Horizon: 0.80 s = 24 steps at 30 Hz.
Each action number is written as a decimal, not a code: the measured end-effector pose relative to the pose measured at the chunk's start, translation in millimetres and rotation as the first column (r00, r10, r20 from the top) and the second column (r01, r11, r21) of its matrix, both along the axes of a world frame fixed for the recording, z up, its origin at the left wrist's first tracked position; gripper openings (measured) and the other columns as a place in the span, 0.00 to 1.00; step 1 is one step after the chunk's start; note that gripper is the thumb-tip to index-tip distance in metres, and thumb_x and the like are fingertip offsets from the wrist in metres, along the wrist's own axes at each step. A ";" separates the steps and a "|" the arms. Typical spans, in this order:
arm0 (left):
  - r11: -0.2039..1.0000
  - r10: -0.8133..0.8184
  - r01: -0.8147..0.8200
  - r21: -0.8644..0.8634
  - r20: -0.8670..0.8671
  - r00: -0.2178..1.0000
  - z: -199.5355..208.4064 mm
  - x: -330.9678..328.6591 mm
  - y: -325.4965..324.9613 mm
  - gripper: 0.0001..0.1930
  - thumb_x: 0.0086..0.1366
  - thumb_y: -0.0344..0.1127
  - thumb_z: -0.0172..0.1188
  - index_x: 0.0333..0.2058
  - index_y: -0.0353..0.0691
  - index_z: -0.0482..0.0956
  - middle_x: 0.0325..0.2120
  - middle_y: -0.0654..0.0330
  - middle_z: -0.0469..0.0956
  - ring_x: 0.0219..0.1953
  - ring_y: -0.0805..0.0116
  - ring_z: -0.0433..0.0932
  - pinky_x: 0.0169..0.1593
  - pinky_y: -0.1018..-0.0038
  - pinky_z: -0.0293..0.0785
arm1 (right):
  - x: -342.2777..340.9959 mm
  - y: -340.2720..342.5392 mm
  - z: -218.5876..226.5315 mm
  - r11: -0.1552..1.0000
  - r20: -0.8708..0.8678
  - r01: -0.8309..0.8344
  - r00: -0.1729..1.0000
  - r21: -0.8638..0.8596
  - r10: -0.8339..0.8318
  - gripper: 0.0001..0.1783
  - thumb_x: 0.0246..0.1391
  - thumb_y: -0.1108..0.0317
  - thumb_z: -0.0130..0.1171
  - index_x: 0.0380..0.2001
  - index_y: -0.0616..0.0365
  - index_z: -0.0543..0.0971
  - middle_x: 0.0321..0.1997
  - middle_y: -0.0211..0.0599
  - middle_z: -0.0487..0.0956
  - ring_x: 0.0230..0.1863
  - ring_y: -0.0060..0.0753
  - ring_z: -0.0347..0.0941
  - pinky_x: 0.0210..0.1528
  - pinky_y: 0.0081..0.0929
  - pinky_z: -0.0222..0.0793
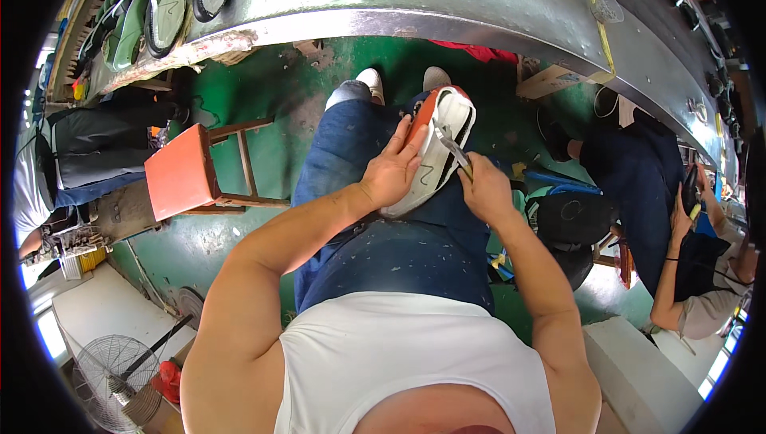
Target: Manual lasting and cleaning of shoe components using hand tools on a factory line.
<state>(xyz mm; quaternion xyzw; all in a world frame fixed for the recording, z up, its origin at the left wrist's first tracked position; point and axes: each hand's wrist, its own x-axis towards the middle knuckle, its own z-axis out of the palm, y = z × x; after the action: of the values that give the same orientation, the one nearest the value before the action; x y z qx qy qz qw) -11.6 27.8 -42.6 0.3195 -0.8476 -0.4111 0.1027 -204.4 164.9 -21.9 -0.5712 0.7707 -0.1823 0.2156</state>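
A shoe rests across my thighs, its pale underside turned up, with a white rim and an orange-brown side. My left hand holds it from the left, fingers lying along the orange-brown side and the thumb near the underside's edge. Closed around yellowish handles, my right hand grips a pair of pincers. The metal head of the pincers meets the shoe's right upper part. Whether the jaws pinch any material is too small to tell.
Ahead runs a metal-topped workbench, with pale shoe parts at its left end. An orange-topped stool stands at my left, a fan behind it. At my right, a co-worker sits near a black stool.
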 end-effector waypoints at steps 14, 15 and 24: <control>0.922 -0.338 0.387 -0.011 0.463 0.819 61.5 -29.0 -12.4 0.32 0.70 0.46 0.52 0.71 0.59 0.56 0.70 0.35 0.43 0.52 0.35 0.76 0.55 0.57 0.77 | -29.8 -15.1 2.0 0.996 0.238 0.081 0.969 -0.037 -0.070 0.18 0.66 0.58 0.51 0.44 0.65 0.74 0.34 0.58 0.79 0.38 0.64 0.77 0.42 0.47 0.72; 0.923 -0.334 0.385 -0.018 0.464 0.821 55.5 -22.6 -10.2 0.32 0.70 0.46 0.52 0.71 0.59 0.56 0.70 0.35 0.43 0.52 0.35 0.76 0.55 0.57 0.77 | -27.3 -17.8 -0.2 0.999 0.166 0.003 0.986 0.048 -0.011 0.19 0.66 0.57 0.50 0.44 0.65 0.74 0.34 0.58 0.79 0.38 0.65 0.76 0.43 0.48 0.71; 0.970 -0.040 0.021 0.243 0.072 0.997 4.3 22.4 4.4 0.43 0.66 0.39 0.61 0.71 0.33 0.46 0.71 0.42 0.50 0.73 0.50 0.51 0.73 0.68 0.50 | -28.4 -20.5 20.6 0.906 0.600 0.398 0.763 -0.145 -0.240 0.25 0.72 0.50 0.40 0.44 0.64 0.74 0.33 0.35 0.79 0.30 0.26 0.76 0.35 0.28 0.71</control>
<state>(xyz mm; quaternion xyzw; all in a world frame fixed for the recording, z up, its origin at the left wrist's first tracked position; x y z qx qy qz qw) 10.8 32.3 -38.4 0.3321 -0.7991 -0.5005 0.0240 -232.8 144.5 -1.3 -0.3730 0.7258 -0.4794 0.3229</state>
